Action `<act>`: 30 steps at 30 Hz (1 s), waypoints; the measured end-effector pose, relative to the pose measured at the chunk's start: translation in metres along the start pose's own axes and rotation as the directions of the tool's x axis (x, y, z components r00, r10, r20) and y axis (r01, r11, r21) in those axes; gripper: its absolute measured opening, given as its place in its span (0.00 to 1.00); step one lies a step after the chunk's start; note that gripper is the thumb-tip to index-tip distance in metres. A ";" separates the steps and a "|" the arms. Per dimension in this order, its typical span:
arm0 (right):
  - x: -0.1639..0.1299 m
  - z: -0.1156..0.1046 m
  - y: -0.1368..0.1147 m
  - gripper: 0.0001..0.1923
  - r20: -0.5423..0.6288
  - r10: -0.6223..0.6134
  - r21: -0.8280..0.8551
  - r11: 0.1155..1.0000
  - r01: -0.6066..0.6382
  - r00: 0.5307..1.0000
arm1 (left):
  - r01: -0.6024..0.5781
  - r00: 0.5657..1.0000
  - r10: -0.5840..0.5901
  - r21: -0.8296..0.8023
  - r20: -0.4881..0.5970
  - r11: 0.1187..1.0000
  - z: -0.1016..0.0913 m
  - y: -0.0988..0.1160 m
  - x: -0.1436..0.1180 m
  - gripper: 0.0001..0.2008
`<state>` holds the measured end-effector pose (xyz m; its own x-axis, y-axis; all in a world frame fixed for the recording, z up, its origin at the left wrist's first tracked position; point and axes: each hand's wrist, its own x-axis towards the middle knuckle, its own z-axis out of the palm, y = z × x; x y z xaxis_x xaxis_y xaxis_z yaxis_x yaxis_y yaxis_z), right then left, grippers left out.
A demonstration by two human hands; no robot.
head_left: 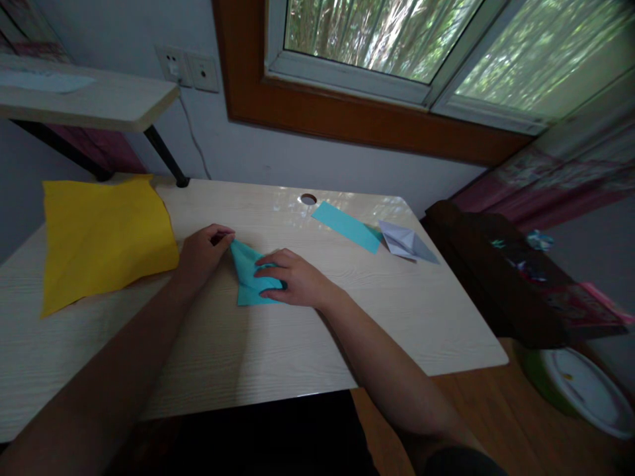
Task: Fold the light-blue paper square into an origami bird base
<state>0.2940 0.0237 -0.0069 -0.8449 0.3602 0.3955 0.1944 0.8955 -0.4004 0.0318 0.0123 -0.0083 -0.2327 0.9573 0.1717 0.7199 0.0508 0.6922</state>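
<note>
A partly folded sheet of turquoise paper (245, 277) lies on the table in front of me. My left hand (206, 248) is closed in a pinch at the paper's upper left corner, which stands slightly raised. From the right, my right hand (297, 277) rests on the same sheet with its fingers spread apart, covering much of its right side. The thumb tip and the paper beneath that palm are hidden.
A large yellow sheet (106, 241) lies to the left, beside a raised shelf (124, 106). Farther right are a turquoise strip (347, 227) and a folded white paper boat (404, 241). The table (421, 317) has a round cable hole (308, 199) near its back edge.
</note>
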 end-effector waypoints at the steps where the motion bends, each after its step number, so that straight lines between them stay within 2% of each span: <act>1: -0.001 -0.001 0.000 0.17 0.003 0.010 -0.012 1.000 -0.010 1.000 | -0.004 1.000 0.004 0.005 0.002 1.000 0.000 -0.001 0.000 0.14; 5: -0.003 -0.003 0.003 0.17 0.004 0.048 -0.045 0.998 -0.048 0.999 | -0.071 0.997 0.071 0.011 -0.022 0.997 0.003 -0.005 0.001 0.14; 10: -0.006 -0.001 0.011 0.17 0.003 0.089 -0.108 0.990 -0.088 0.996 | -0.252 0.964 0.258 0.097 -0.057 0.963 0.009 -0.017 0.004 0.14; 14: -0.007 0.002 0.016 0.19 -0.007 0.103 -0.171 0.980 -0.103 0.995 | -0.421 0.905 0.423 0.210 0.040 0.882 0.014 -0.024 0.006 0.15; 18: -0.008 0.003 0.020 0.20 -0.003 0.121 -0.195 0.974 -0.119 0.993 | -0.571 0.821 0.551 0.196 0.152 0.797 0.018 -0.027 0.005 0.19; 21: -0.009 0.002 0.023 0.21 0.001 0.142 -0.199 0.970 -0.139 0.990 | -0.607 0.789 0.555 0.200 0.263 0.769 0.018 -0.023 0.000 0.20; 25: -0.011 0.000 0.023 0.22 0.010 0.176 -0.236 0.957 -0.169 0.984 | -0.623 0.760 0.492 0.263 0.424 0.736 0.017 -0.014 -0.010 0.22; 30: -0.013 0.000 0.015 0.28 0.045 0.276 -0.315 0.916 -0.249 0.960 | -0.642 0.741 0.446 0.335 0.501 0.690 0.019 -0.006 -0.019 0.27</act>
<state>0.3077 0.0325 -0.0176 -0.7799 0.5816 0.2315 0.5452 0.8128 -0.2051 0.0443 -0.0011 -0.0291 0.4764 0.8752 0.0846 0.8651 -0.4837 0.1329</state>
